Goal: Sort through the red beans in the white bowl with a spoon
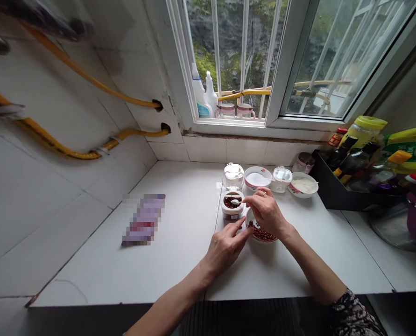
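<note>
A small white spoon [235, 202] is pinched in my right hand [264, 210], its bowl end in the mouth of a white-rimmed seasoning jar [232, 215]. Dark reddish-brown grains that look like peppercorns fill the jar. Just to the right and nearer me stands a bowl [264, 241] with more of these red grains [262, 233] in it, partly covered by my right hand. My left hand [227, 245] grips this bowl's left rim between thumb and fingers, close beside the jar.
Behind stand a clear lidded jar [233, 175], a bowl of white grains [258, 179], another lidded jar [281, 179] and a bowl of white powder [303, 185]. A black box [334, 193] of bottles sits at right. A blurred purple packet [144, 220] lies at left.
</note>
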Tool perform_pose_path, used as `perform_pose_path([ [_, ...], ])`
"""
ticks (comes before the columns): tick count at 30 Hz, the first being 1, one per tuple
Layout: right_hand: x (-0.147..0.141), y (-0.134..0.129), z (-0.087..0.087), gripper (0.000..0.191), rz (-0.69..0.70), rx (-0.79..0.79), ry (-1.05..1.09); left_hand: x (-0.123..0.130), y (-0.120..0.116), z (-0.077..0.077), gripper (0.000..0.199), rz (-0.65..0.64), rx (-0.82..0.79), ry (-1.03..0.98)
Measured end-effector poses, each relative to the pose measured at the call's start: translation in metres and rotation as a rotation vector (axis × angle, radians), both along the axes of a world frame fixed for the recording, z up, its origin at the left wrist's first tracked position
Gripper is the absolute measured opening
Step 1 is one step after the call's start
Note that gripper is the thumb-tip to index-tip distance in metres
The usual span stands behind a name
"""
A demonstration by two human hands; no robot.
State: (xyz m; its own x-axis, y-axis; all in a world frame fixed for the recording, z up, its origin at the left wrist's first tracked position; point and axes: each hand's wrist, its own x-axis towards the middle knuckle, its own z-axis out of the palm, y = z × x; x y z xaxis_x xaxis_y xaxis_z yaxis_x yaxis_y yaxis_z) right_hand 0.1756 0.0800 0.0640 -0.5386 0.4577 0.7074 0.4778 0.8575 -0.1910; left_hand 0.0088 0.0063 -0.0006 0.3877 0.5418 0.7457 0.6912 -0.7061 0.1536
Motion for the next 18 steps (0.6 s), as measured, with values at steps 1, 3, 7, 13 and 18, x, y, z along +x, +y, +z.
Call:
perform_pose_path([
  [1, 0.001, -0.001, 0.001, 0.027, 0.003, 0.005, 0.015, 0.000, 0.000, 0.000, 0.027, 0.005, 0.001, -0.003],
  [3, 0.003, -0.003, 0.002, 0.026, 0.014, 0.027, 0.030, 0.000, 0.000, -0.001, 0.027, 0.016, -0.001, -0.001],
  [7, 0.006, -0.006, 0.007, 0.021, 0.048, -0.047, 0.140, 0.000, 0.000, -0.002, 0.026, 0.027, -0.007, -0.002],
  [13, 0.035, -0.002, 0.015, 0.013, -0.077, -0.479, 0.380, -0.001, -0.001, 0.001, 0.024, 0.005, -0.010, -0.025],
  [18, 0.066, 0.003, 0.018, 0.017, -0.230, -0.350, 0.053, -0.003, -0.001, 0.000, 0.023, -0.016, -0.023, -0.029],
])
